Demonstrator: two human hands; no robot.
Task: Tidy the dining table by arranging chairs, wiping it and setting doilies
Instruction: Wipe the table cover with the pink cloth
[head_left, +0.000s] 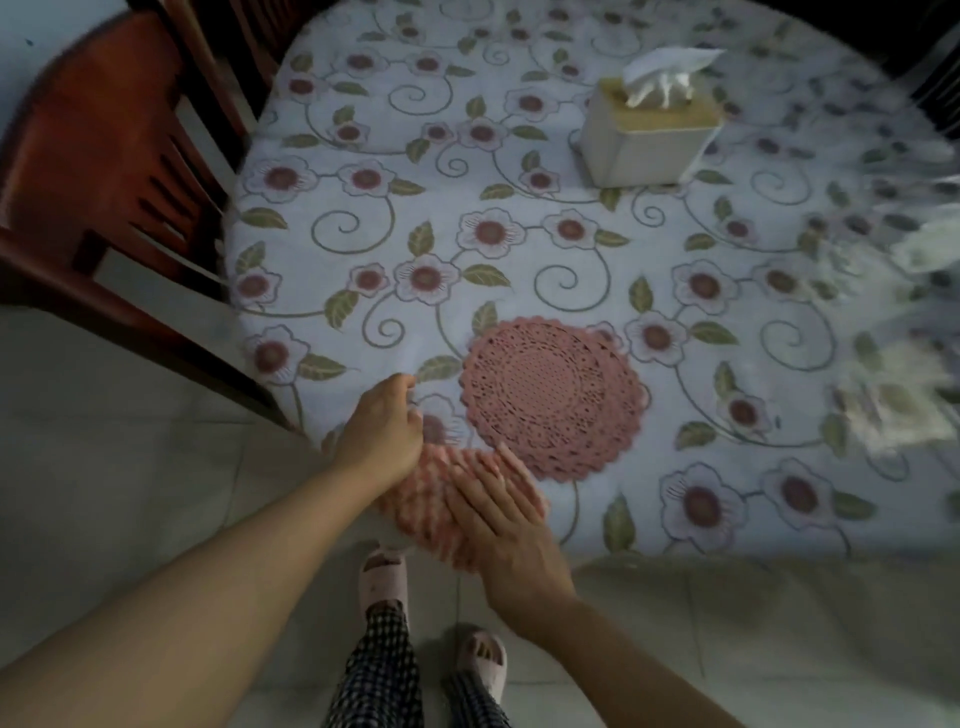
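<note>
Both my forearms reach forward, bare, converging near the middle. My left hand (382, 431) is knuckles-up, its fingers (408, 387) curled under; whether they grip anything I cannot tell. My right hand (506, 525) lies palm-down, fingers straight and together, blurred by motion.

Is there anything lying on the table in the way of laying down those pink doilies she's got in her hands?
Nothing visible. The stack of doilies sits at the table's near edge between the left hand and right hand. One pink doily already lies flat; the tissue box stands far off.
</note>
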